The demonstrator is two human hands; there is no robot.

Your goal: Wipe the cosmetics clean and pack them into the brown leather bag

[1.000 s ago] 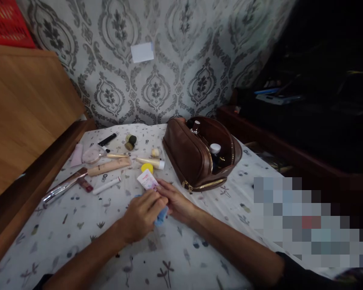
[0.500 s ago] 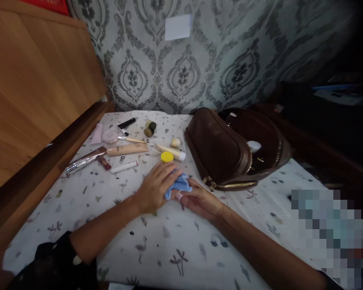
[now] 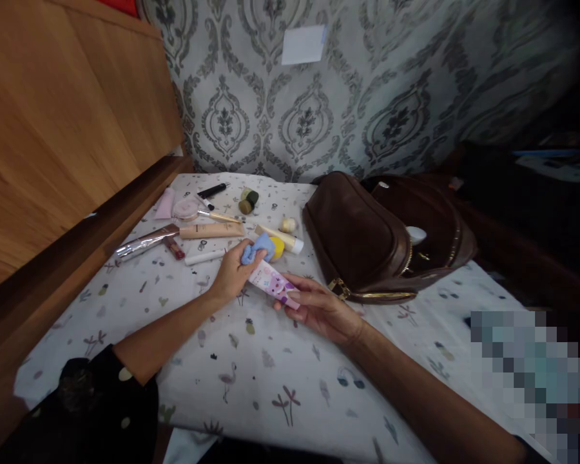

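Lifted off the bedsheet, both hands now grip: left hand (image 3: 232,270) blue cloth (image 3: 257,248), right hand (image 3: 319,308) pink tube (image 3: 273,283).

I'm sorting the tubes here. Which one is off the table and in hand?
The pink flowered tube, held in the right hand. The beige tube and the white-capped cream tube lie on the cloth.

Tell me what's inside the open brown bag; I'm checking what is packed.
Inside the brown bag a white-capped bottle shows at the opening, and a small silvery top near the back. The bag's near wall covers everything deeper.
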